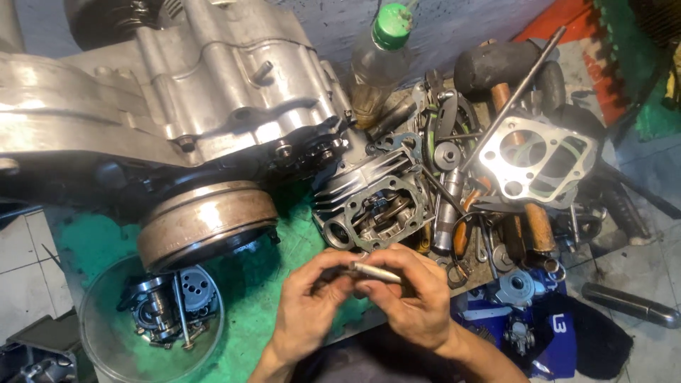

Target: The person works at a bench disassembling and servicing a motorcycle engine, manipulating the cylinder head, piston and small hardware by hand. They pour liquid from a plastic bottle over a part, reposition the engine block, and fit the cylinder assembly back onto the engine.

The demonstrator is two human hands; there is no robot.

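Observation:
My left hand (pixel 306 305) and my right hand (pixel 415 294) meet low in the middle of the head view. Between their fingertips they pinch a short grey metal pin (pixel 374 272), lying roughly level. Just above the hands sits a finned engine cylinder (pixel 372 202) with a rod end showing in its bore. A large silver engine case (pixel 177 92) with a round clutch drum (pixel 206 220) fills the upper left.
A clear bowl (pixel 106 333) of small engine parts stands at lower left on a green mat (pixel 248 284). At right lie a cylinder head gasket (pixel 535 159), a rubber mallet (pixel 500 64), several hand tools, a plastic bottle (pixel 376 64) and a blue cloth (pixel 560 333).

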